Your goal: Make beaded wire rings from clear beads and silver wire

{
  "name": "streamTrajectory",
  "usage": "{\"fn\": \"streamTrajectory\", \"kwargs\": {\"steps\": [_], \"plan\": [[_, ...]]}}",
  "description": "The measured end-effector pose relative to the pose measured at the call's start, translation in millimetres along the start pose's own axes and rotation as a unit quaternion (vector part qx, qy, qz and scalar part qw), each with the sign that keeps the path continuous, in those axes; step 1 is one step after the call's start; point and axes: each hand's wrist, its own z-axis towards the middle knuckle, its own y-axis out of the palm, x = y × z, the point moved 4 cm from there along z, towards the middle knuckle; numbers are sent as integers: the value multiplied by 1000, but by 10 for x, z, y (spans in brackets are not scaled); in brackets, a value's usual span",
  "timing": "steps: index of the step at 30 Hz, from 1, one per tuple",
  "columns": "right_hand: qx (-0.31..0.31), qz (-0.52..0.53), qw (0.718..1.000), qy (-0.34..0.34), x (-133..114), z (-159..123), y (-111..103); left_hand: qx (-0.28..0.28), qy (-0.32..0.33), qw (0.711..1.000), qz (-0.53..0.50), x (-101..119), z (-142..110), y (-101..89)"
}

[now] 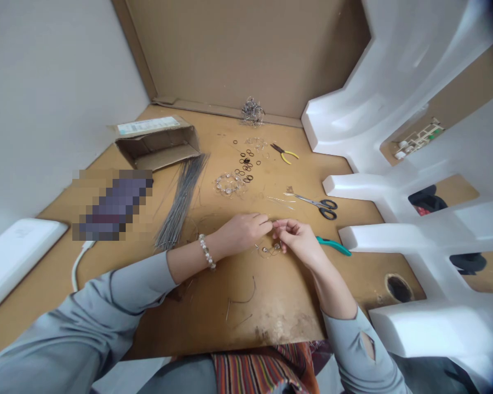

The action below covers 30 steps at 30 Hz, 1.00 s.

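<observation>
My left hand (248,234), with a beaded bracelet (206,253) at its wrist, has its fingers pinched together; what lies between them is hidden. Its fingertips meet those of my right hand (298,239) over the wooden table (271,306). My right hand is closed on a thin wire piece with small clear beads (265,250), which hangs below the fingers. Just right of that hand lies a tool with a teal handle (334,245), its head hidden. Scissors with black handles (327,208) rest beyond it.
A bundle of grey wires (181,205) lies left, before an open cardboard box (160,148). Farther back are dark rings (247,167), beaded wire rings (229,184), yellow-handled pliers (286,154) and a wire tangle (252,111). White moulded foam (370,238) borders the right side.
</observation>
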Motion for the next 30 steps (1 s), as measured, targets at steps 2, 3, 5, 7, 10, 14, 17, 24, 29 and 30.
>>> {"fn": "streamTrajectory", "kwargs": {"steps": [2, 3, 5, 7, 10, 14, 17, 24, 29, 30], "plan": [[-6, -3, 1000, -3, 15, 2, 3, -3, -2, 1000, -6, -1, -5, 11], [-9, -3, 1000, -5, 22, 3, 5, -4, -4, 1000, -8, -2, -8, 16], [-13, -3, 1000, -9, 32, 4, 8, -4, -12, 1000, -10, -4, -14, 25], [-14, -2, 1000, -12, 30, 1, 13, -4, -18, 1000, -7, 0, -17, 30], [-19, -3, 1000, -20, 1, -9, 27, -13, -8, 1000, 4, 22, -16, 34], [-11, -5, 1000, -17, -30, -13, 19, -17, -4, 1000, -15, 23, 1, 35], [3, -17, 1000, -3, -24, -5, -7, -10, -32, 997, -67, -19, 22, 46], [-23, -17, 1000, -1, -27, -20, -10, 35, -117, 971, -204, -120, 34, 45], [-40, -10, 999, -7, -19, -23, -1, 55, -129, 959, -245, -131, 29, 14], [-44, -13, 999, -8, -17, -21, 9, 55, -128, 959, -249, -125, 27, 10]]}}
